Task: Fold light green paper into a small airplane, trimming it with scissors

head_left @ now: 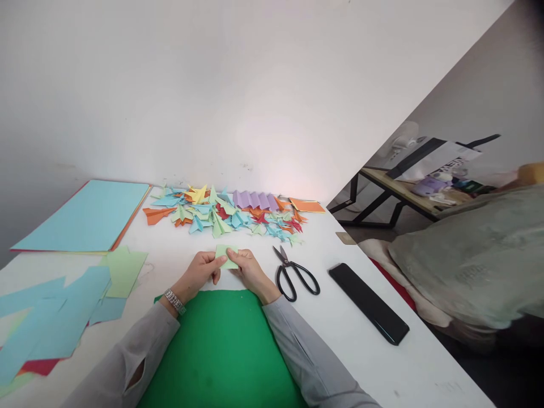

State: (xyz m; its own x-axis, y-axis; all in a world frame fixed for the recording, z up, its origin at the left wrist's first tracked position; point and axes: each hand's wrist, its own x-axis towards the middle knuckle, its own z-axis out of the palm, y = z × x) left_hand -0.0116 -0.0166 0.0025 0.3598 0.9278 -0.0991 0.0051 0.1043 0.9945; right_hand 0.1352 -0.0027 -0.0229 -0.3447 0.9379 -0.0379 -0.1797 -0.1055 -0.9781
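A small light green piece of paper (221, 250) is held up between my two hands, just past the far edge of a green mat (225, 345). My left hand (203, 271) pinches its left side, thumb on top. On the right side, my right hand (250, 271) grips it with the thumb pressed on its face. Beyond my hands lies a heap of folded paper planes and other small paper shapes (221, 224) in several colours. Black-handled scissors (293, 272) rest to the right of my right hand, blades slightly apart.
Large coloured sheets (89, 218) are stacked at the back left, with loose paper pieces (72, 311) nearer me. A purple pleated paper (255, 200) and orange squares (306, 205) lie by the wall. A long black case (369, 303) is at right, near another person (471, 260).
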